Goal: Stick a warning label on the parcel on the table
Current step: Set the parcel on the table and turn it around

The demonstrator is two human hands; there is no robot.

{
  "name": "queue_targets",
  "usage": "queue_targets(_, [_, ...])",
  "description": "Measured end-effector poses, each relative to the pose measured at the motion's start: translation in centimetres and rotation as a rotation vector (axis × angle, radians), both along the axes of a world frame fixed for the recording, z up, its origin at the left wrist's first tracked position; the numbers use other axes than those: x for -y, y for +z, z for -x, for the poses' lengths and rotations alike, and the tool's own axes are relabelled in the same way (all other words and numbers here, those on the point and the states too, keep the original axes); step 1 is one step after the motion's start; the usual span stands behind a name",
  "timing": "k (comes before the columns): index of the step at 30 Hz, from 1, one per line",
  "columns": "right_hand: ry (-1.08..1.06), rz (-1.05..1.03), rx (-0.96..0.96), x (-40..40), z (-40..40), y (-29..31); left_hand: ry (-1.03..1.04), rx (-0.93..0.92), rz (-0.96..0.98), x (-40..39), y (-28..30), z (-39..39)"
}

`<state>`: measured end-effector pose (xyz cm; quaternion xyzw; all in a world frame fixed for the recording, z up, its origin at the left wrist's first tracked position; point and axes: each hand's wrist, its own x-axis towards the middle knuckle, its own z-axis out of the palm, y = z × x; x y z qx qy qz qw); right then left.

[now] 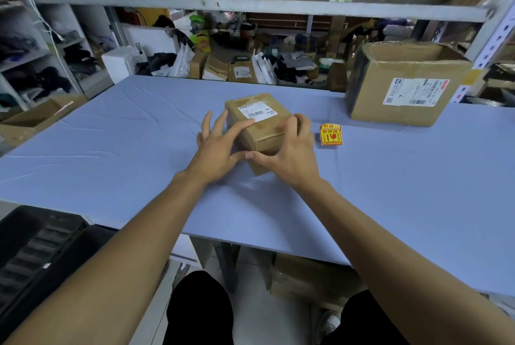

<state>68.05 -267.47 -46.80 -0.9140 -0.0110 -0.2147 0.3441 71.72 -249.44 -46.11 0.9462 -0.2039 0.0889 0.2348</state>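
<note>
Brown cardboard parcel (259,124), small and bearing a white shipping label, sits at the centre of the frame on a pale blue table (111,149). Both hands cup it loosely, fingers spread: the left hand (220,147) against its left side, the right hand (289,149) on its right, likely steadying or squaring it. Just right of the parcel lies a small stack of yellow-and-red warning stickers (330,135), untouched, within easy reach.
</note>
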Motion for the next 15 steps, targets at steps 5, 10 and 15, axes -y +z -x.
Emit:
queue_targets(5, [0.239,-0.127,-0.048,2.9,-1.1,-0.3,0.012,0.120,-0.042,0.1,0.9,0.1])
queue_targets(10, [0.357,-0.308,-0.133,4.7,-2.2,-0.4,0.001,0.250,-0.005,-2.3,0.5,0.1])
queue_targets(15, [0.330,-0.294,-0.148,3.2,-1.8,-1.5,0.017,0.390,0.091,-2.3,-0.4,-0.4])
